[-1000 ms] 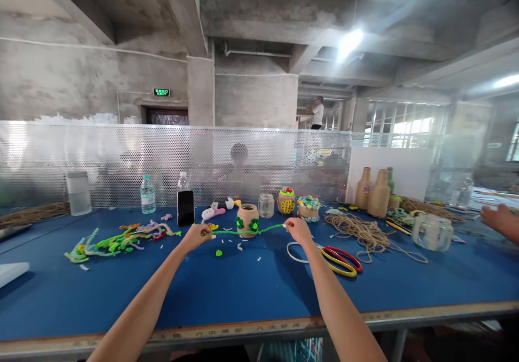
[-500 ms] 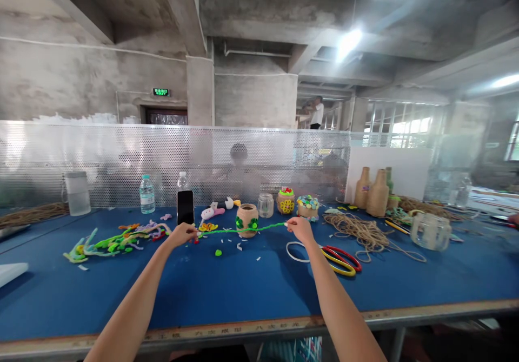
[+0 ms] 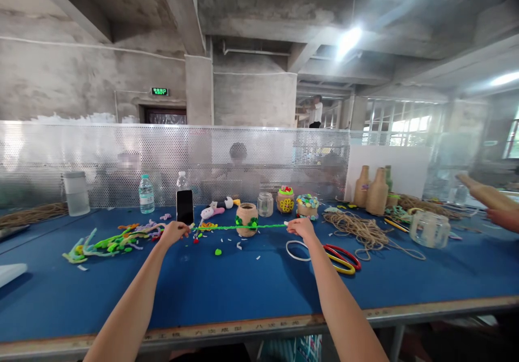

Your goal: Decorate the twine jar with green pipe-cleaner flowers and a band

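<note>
Between my two hands a thin green twisted cord (image 3: 219, 228) is stretched nearly straight. My left hand (image 3: 177, 232) pinches one end, just in front of an upright phone (image 3: 185, 207). At the other end, the fingers of my right hand (image 3: 299, 228) are closed on the cord, with a small white bit showing at the fingertips. The cord passes across the front of a twine-wrapped jar (image 3: 247, 213) with green leaf-like decorations; whether it touches the jar I cannot tell. A small green lump (image 3: 218, 252) lies on the table nearer to me.
Colourful fuzzy strands (image 3: 117, 241) lie at left. Scissors (image 3: 343, 259), a white ring (image 3: 298, 250), loose twine (image 3: 360, 232) and a glass jar (image 3: 430, 229) are at right. Behind stand decorated jars (image 3: 286, 201) and wrapped bottles (image 3: 377, 191). Another person's hand (image 3: 503, 218) holds a wrapped bottle (image 3: 488, 191).
The green cord has gone from slightly sagging to taut and level. My left hand has shifted a little left. At far right, another person's hand has raised a wrapped bottle into view.
</note>
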`<state>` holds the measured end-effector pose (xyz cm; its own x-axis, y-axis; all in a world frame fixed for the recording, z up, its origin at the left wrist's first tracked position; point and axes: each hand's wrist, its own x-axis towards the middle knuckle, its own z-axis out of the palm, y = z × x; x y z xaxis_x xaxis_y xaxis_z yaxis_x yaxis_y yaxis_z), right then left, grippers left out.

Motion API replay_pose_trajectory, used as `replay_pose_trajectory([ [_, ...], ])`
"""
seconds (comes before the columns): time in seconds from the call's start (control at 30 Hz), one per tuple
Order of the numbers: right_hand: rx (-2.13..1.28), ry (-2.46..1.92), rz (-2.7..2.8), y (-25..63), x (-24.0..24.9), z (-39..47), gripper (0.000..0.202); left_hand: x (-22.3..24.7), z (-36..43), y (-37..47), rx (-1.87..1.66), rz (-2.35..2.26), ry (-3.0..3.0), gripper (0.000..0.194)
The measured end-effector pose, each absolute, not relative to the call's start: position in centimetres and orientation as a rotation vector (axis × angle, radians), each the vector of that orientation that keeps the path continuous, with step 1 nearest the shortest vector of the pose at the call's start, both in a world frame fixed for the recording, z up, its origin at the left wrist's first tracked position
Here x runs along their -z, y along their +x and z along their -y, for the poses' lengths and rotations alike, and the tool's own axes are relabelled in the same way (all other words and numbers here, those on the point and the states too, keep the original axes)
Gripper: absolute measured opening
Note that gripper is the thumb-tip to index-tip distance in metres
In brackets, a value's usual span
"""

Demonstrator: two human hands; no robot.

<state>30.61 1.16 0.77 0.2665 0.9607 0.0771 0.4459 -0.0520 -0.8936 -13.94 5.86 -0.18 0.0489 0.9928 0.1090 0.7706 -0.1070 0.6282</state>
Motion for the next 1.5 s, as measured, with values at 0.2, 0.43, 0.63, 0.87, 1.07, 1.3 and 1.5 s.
replay_pose_trajectory([
  [0.2,-0.721,-1.655,1.376,29.8,-1.0,-0.8,0.027,-0.5,-4.9,-13.8,-0.720,-1.945,1.935,0.028],
  [0.43,-0.661,-1.805,1.546,30.0,-1.5,-0.3,0.026,-2.8,-2.6,-13.7,-0.673,-2.209,2.019,0.026],
  [0.63,-0.677,-2.022,1.706,30.9,-1.7,0.6,0.020,-3.7,-1.9,-13.8,-0.615,-2.386,2.015,0.025],
  [0.87,-0.773,-2.107,1.820,31.5,-1.2,1.2,0.026,-3.9,-1.2,-13.4,-0.731,-2.656,1.966,0.025],
  [1.07,-0.844,-2.093,1.902,30.6,-1.4,1.3,0.016,-3.2,-1.5,-10.8,-0.880,-2.459,2.216,0.026],
  [1.3,-0.916,-2.103,1.874,29.9,-1.4,0.8,0.021,-1.1,-1.5,-5.5,-0.979,-2.041,2.573,0.020],
  [1.5,-0.934,-1.982,1.894,29.1,-1.5,1.1,0.021,-0.6,-0.1,-2.2,-0.939,-1.688,2.889,0.020],
])
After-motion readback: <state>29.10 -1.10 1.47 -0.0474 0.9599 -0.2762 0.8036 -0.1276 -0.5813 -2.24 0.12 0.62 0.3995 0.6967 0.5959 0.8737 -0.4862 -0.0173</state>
